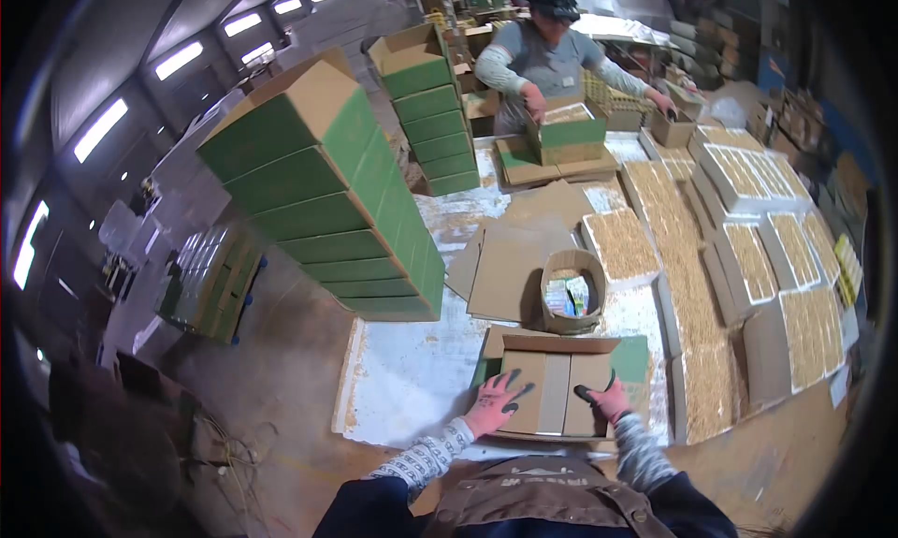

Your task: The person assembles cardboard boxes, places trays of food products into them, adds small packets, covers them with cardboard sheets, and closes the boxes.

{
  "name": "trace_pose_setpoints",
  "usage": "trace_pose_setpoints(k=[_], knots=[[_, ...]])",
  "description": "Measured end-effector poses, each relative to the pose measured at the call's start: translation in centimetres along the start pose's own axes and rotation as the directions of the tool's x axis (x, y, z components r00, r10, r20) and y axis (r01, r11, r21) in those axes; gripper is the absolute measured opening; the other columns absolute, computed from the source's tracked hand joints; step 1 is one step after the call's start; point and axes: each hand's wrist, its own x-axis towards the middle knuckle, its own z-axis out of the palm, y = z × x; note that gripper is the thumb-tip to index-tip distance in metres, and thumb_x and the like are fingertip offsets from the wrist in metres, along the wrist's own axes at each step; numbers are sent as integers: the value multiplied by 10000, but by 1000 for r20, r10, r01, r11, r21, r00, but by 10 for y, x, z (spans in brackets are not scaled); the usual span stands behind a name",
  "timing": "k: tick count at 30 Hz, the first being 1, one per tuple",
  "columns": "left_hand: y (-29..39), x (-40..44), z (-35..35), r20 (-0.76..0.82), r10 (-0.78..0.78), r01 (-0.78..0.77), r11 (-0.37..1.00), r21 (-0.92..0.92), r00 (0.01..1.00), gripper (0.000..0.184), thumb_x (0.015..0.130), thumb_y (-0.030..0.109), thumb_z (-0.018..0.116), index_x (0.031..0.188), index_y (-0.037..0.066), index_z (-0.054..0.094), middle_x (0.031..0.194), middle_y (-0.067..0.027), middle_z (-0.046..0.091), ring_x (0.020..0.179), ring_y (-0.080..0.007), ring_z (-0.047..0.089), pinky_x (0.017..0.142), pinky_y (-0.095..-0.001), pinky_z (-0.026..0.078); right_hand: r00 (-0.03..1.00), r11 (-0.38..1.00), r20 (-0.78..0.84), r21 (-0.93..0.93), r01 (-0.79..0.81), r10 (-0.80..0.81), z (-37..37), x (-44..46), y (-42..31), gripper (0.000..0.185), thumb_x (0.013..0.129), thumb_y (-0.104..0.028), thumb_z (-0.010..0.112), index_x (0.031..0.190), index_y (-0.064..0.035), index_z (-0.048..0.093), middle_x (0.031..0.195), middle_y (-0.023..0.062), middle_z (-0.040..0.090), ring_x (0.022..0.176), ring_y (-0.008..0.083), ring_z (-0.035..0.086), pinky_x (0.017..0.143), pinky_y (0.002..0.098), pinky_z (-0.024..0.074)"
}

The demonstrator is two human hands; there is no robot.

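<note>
My left hand (499, 404), in a pink glove with dark fingertips, lies with fingers spread on the left part of a brown cardboard box (555, 381) at the table's near edge. On the box's right part rests my right hand (607, 399), gloved alike, its fingers apart. The box's inner flaps are folded in, with a narrow grey-brown strip between them, and its far flap stands up. Green cardboard (630, 358) shows beside it. Just beyond the box stands a round brown container (572, 321) with small colourful packets inside.
Tall stacks of green boxes (323, 210) stand on the left. Flat cardboard sheets (514, 271) lie mid-table. Trays of thin tan sticks (687, 295) fill the right side. Across the table a co-worker (552, 61) handles a green box (572, 136).
</note>
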Motion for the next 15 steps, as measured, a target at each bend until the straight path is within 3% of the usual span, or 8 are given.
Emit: trace_pose_setpoints(k=[3, 5, 7, 9, 11, 12, 14, 15], knots=[[-4, -4, -3, -184, -352, 275, 898, -344, 918, 891, 697, 300, 711, 1400, 88, 207, 1404, -206, 225, 1276, -359, 247, 1032, -425, 260, 981, 972, 194, 233, -26, -20, -23, -9, -23, 700, 666, -357, 769, 1178, 18, 474, 1068, 149, 589, 966, 251, 565, 816, 357, 457], [-16, -2, 31, 56, -524, 338, 461, -820, 850, 1048, 688, 329, 750, 1415, 36, 54, 1411, -174, 266, 1267, -269, 320, 1029, -337, 293, 986, 986, 167, 165, -22, -6, -29, -9, -10, 656, 682, -344, 757, 1175, 1, 497, 1067, 144, 592, 955, 240, 570, 815, 347, 458], [-4, -2, 22, 336, -497, 368, -37, -929, 800, 934, 702, 304, 743, 1390, 21, 179, 1333, -154, 389, 1207, -229, 402, 1010, -317, 322, 974, 986, 216, 132, -99, 69, -27, 18, 14, 602, 702, -327, 735, 1172, -19, 519, 1044, 148, 603, 921, 221, 584, 809, 333, 463], [10, 9, -9, 484, -382, 333, -397, -855, 788, 679, 755, 286, 689, 1286, 24, 358, 1188, -115, 514, 1074, -187, 496, 927, -307, 386, 800, 817, 249, -52, 574, -546, -40, 36, 43, 577, 732, -315, 706, 1186, -17, 510, 1141, 159, 557, 1050, 251, 529, 904, 348, 406], [17, 21, -52, 540, -305, 282, -600, -749, 785, 345, 846, 277, 585, 1102, 45, 591, 976, -56, 639, 867, -145, 602, 779, -309, 484, 758, 803, 274, 284, 525, -592, -51, 27, 17, 537, 789, -301, 639, 1222, -20, 492, 1284, 181, 457, 1237, 295, 387, 1033, 376, 288], [15, 23, -80, 352, -318, 156, -507, -847, 880, 320, 865, 278, 558, 1100, 62, 591, 961, -57, 639, 839, -152, 603, 761, -323, 491, 760, 779, 176, 203, 594, -626, -49, 45, 21, 548, 808, -273, 613, 1263, -15, 452, 1297, 184, 444, 1243, 287, 380, 1040, 377, 288], [8, 32, -157, -15, -252, -149, -525, -838, 968, 305, 898, 287, 503, 1085, 60, 584, 954, -53, 623, 865, -153, 585, 792, -292, 470, 884, 608, 15, 732, 309, -467, -53, 59, -51, 529, 827, -286, 587, 1260, -17, 449, 1277, 173, 458, 1213, 278, 403, 1021, 381, 313], [-10, 33, -195, -299, -266, -353, -184, -918, 917, 327, 888, 287, 508, 1108, 51, 562, 983, -66, 606, 903, -185, 569, 832, -314, 448, 886, 449, -34, 853, 267, -463, -55, 68, -93, 520, 836, -293, 574, 1258, -18, 447, 1267, 167, 465, 1198, 273, 415, 1011, 384, 325]])
